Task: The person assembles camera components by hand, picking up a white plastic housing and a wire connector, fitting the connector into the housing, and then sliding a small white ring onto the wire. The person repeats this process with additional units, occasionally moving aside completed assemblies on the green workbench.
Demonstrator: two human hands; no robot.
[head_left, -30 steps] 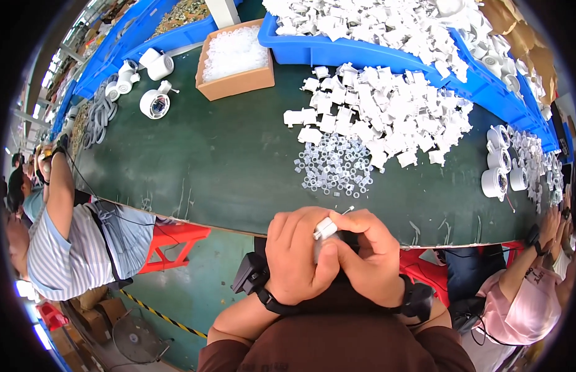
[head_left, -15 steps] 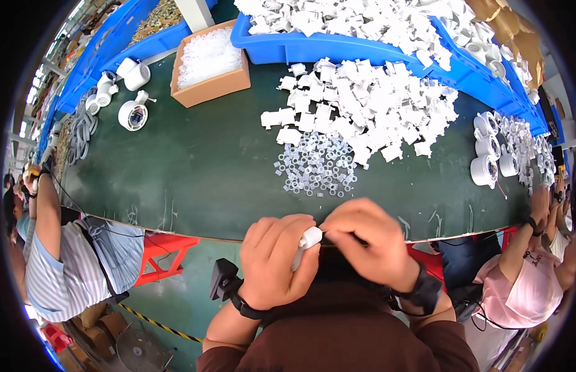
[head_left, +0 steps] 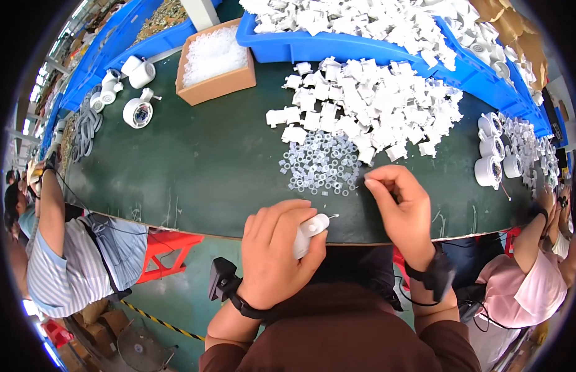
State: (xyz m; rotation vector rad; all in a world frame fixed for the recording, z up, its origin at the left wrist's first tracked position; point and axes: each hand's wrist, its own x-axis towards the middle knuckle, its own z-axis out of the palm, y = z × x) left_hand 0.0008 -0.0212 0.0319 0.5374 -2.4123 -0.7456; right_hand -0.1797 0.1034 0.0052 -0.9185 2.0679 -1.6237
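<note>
My left hand (head_left: 275,254) is closed round a white plastic housing (head_left: 311,228) at the table's near edge. A short thin wire end sticks out of the housing to the right; the rest is covered by my fingers. Apart from it, to the right, my right hand (head_left: 403,211) is over the table with thumb and forefinger pinched together. Whatever may be between those fingertips is too small to make out. They are just right of a heap of small translucent rings (head_left: 322,162). Behind the rings spreads a big pile of white plastic brackets (head_left: 375,111).
A cardboard box (head_left: 220,92) of clear small parts and a blue bin (head_left: 337,48) of white parts stand at the back. Round white housings lie at the left (head_left: 138,113) and right (head_left: 487,170). People sit at both sides, one in a striped shirt (head_left: 71,266).
My right hand has left the housing and moved up and right, beside the rings. The wire end on the housing is now exposed. My left hand keeps its hold.
</note>
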